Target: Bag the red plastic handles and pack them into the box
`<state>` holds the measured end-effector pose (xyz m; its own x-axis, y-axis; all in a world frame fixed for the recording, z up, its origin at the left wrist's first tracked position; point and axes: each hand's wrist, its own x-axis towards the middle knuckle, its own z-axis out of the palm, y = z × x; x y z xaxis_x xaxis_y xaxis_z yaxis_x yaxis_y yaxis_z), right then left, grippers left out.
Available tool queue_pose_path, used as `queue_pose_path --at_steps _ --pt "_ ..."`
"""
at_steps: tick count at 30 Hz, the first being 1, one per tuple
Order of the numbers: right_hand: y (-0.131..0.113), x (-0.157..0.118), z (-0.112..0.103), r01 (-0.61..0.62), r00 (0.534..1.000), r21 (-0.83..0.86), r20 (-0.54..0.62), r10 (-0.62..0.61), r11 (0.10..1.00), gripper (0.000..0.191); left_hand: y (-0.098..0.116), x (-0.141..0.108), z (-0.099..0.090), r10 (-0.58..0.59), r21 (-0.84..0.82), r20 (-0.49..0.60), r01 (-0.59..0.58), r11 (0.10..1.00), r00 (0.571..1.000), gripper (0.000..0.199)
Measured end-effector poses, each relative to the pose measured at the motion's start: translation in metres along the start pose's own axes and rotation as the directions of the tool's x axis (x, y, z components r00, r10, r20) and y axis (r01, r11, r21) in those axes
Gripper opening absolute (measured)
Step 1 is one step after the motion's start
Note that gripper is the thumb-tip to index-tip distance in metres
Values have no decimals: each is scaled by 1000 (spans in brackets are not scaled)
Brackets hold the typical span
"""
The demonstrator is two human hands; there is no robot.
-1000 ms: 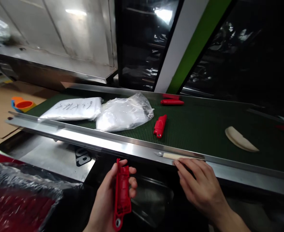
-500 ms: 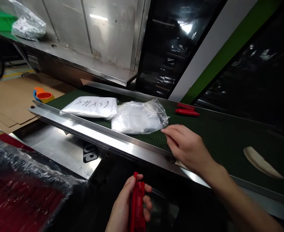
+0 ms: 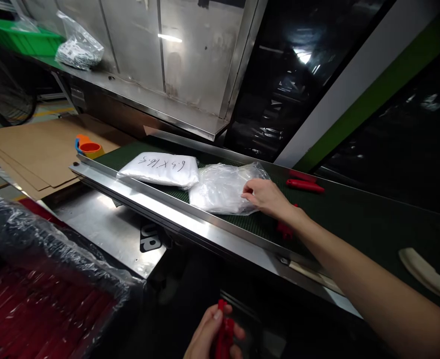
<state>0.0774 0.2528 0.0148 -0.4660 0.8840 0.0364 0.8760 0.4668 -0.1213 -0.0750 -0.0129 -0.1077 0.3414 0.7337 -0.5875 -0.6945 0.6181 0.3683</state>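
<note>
Low in the view, my left hand [image 3: 214, 331] is wrapped round a red plastic part [image 3: 225, 339]. My right hand [image 3: 267, 197] reaches over the belt, its bent fingers on the right part of a clear plastic bag pack [image 3: 220, 192]; whether they pinch the film is too small to tell. Left of that pack lies a white wrapped pack [image 3: 160, 168] with handwriting on it. Another red part [image 3: 285, 229] lies under my right wrist, partly hidden. Behind it on the belt is a red handle-like piece [image 3: 305, 186].
A metal rail [image 3: 205, 227] edges the green belt [image 3: 354, 219]. A knife-like tool [image 3: 313, 274] lies along it, and a pale curved piece [image 3: 427, 274] at right. Cardboard [image 3: 36, 154], orange tape rolls [image 3: 90, 148] and a plastic-lined box of red parts [image 3: 40, 314] are at left.
My right hand has moved from beside the clear pack onto it, uncovering a red part on the belt. My left hand has lowered with its red part. The view has shifted.
</note>
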Motion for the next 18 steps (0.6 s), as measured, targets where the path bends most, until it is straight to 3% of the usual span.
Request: queue_pose_path --at_steps 4,8,10,12,15,18 --pt "-11 -36 -28 -32 992 146 -119 49 989 15 15 -13 16 69 109 6 -70 992 998 63" --pt "-58 -109 -38 -18 990 338 -128 65 941 26 31 -38 44 305 250 -13 -292 923 952 50" --pt "-84 -146 -26 61 989 469 -146 10 881 21 38 -49 56 431 302 30 -419 856 902 45" --pt "-103 -177 -8 102 991 581 -127 -34 808 18 43 -54 64 459 334 79 -458 824 885 43" --pt "-114 -207 22 44 999 682 -41 -22 730 18 39 -52 65 406 434 72 -395 810 911 36" --pt "-112 -225 39 -84 996 712 63 55 697 18 27 -45 59 347 532 -15 -286 797 938 24"
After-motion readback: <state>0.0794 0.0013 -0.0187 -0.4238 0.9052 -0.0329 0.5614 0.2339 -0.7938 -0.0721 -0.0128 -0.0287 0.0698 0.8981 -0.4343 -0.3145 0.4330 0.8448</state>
